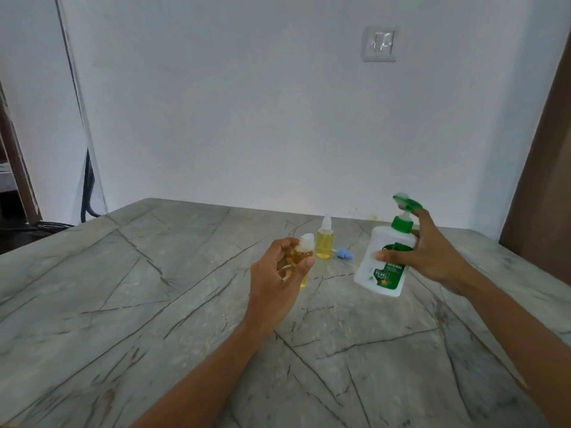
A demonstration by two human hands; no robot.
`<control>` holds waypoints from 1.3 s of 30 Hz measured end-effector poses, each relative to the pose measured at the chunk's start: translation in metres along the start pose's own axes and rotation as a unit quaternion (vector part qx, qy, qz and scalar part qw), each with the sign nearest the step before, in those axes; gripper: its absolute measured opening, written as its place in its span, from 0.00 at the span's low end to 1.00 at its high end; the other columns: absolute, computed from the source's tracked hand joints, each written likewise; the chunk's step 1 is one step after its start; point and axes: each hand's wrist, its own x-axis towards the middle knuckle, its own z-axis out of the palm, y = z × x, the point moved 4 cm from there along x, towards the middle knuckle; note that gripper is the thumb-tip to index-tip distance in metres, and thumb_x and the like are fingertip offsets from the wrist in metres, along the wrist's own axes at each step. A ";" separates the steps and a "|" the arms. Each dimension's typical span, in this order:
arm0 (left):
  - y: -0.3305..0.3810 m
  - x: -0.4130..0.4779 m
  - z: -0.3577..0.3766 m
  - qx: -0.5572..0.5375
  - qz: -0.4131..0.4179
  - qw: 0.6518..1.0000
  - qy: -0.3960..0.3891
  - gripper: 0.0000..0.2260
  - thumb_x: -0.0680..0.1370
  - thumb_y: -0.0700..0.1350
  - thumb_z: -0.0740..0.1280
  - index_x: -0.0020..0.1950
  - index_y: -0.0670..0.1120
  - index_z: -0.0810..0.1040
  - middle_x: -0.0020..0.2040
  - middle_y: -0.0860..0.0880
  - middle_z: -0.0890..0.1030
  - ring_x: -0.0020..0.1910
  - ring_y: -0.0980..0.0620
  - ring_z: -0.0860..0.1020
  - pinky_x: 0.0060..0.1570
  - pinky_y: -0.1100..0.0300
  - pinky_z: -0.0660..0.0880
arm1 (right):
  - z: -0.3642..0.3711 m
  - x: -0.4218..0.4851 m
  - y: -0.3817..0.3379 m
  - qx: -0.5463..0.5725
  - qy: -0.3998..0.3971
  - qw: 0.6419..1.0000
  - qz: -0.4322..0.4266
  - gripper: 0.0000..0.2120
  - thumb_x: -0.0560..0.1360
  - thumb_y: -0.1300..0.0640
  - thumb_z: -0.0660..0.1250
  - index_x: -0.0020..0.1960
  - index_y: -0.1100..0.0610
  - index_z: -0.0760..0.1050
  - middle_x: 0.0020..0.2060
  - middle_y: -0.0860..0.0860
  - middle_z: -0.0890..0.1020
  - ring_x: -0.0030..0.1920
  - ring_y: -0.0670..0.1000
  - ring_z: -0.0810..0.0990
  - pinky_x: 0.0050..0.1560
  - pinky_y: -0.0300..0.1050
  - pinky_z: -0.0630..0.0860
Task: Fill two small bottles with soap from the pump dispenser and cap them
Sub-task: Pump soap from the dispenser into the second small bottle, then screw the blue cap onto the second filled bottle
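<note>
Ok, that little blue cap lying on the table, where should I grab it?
Pinch the blue cap across its wider body, coming from above: it lies on its side between the standing small bottle and the pump dispenser, so sideways approaches look crowded.

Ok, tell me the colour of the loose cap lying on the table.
The loose cap is light blue; the head view shows it best.

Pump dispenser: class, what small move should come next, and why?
Probably set the pump dispenser down: the right hand holds it tilted, both the held bottle and the standing bottle already show yellow liquid, and a blue cap lies loose on the table.
</note>
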 end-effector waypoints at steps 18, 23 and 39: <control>-0.029 0.009 0.008 -0.007 -0.031 0.999 -0.028 0.16 0.73 0.56 0.71 0.60 0.59 0.74 0.55 0.54 0.83 0.53 0.57 0.83 0.51 0.57 0.81 | -0.021 0.083 0.070 -0.042 -0.013 0.996 0.080 0.53 0.56 0.58 0.84 0.69 0.41 0.54 0.55 0.49 0.77 0.52 0.55 0.82 0.56 0.61 0.77; -0.029 0.007 0.007 -0.005 -0.037 0.999 -0.031 0.21 0.72 0.57 0.72 0.63 0.55 0.74 0.56 0.53 0.83 0.54 0.57 0.82 0.54 0.53 0.81 | -0.026 0.068 0.063 -0.049 0.004 0.995 0.082 0.58 0.54 0.53 0.84 0.71 0.38 0.49 0.57 0.53 0.77 0.53 0.54 0.80 0.58 0.55 0.76; -0.011 0.003 0.003 -0.008 -0.043 0.999 -0.025 0.17 0.71 0.49 0.76 0.55 0.59 0.74 0.50 0.61 0.80 0.48 0.66 0.81 0.45 0.69 0.79 | 0.108 0.053 0.027 -0.430 -0.075 0.900 0.002 0.26 0.76 0.53 0.67 0.70 0.60 0.65 0.65 0.59 0.73 0.64 0.58 0.72 0.61 0.49 0.70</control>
